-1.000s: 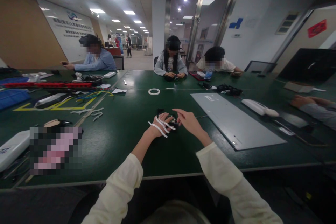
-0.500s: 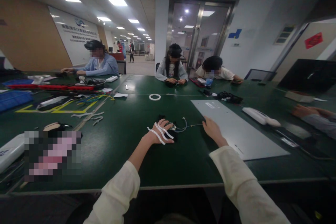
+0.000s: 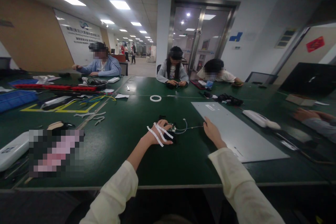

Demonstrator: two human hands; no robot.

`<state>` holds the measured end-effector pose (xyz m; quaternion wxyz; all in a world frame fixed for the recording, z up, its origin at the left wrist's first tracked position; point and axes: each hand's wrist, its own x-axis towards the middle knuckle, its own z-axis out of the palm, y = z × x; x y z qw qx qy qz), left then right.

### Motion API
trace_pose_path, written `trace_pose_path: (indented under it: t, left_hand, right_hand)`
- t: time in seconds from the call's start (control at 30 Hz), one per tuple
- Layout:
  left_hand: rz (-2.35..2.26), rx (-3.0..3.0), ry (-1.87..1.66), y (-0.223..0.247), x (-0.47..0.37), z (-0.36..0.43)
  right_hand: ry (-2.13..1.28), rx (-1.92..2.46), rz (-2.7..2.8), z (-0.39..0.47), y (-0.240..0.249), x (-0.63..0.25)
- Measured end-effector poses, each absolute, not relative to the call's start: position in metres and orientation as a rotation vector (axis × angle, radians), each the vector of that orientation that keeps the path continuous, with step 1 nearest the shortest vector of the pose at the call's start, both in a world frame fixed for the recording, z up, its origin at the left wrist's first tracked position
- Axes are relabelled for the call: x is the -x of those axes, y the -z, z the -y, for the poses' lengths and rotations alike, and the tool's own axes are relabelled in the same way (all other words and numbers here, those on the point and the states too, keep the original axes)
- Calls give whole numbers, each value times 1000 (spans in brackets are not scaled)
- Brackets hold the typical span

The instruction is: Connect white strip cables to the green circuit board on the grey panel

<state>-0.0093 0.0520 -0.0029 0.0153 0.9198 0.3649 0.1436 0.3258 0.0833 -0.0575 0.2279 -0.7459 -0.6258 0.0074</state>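
My left hand (image 3: 159, 135) rests on the green table, its fingers curled over a small black device (image 3: 172, 137) with a bit of circuit board showing. Strips of white tape (image 3: 155, 135) lie across the back of that hand. A thin cable (image 3: 194, 127) runs from the device to my right hand (image 3: 213, 133), whose fingers are pinched on its far end. My right hand is at the left edge of a grey sheet (image 3: 231, 126). A second, curled wire (image 3: 186, 123) with a white plug stands up beside the device. My left hand hides much of the device.
A white tape ring (image 3: 155, 98) lies farther back. Loose white strips (image 3: 90, 114), a computer mouse (image 3: 56, 125) and a blue tray (image 3: 19, 100) are on the left. A white handheld device (image 3: 259, 119) lies right of the sheet. Co-workers sit across the table and at the right.
The view has shifted slightly. My hands keep nearly the same hold on the device and cable. Across the table at left, a co-worker's hand has lifted.
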Motion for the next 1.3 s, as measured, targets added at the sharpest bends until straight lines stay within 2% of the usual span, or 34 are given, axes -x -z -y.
trace_pose_path:
  t: [0.6,1.07,1.3]
  left_hand:
    - [-1209,-2960,-457,-5,17,-50]
    - [-1317,-2982,-317,2,60,-65]
    - [-1394,-2987,-304,-9,94,-64]
  right_hand:
    - [-202,1965,1604,-80,50,-315]
    - [-451,1779,1647,-54,35,-275]
    - [-605,1591,1704,-47,38,-266]
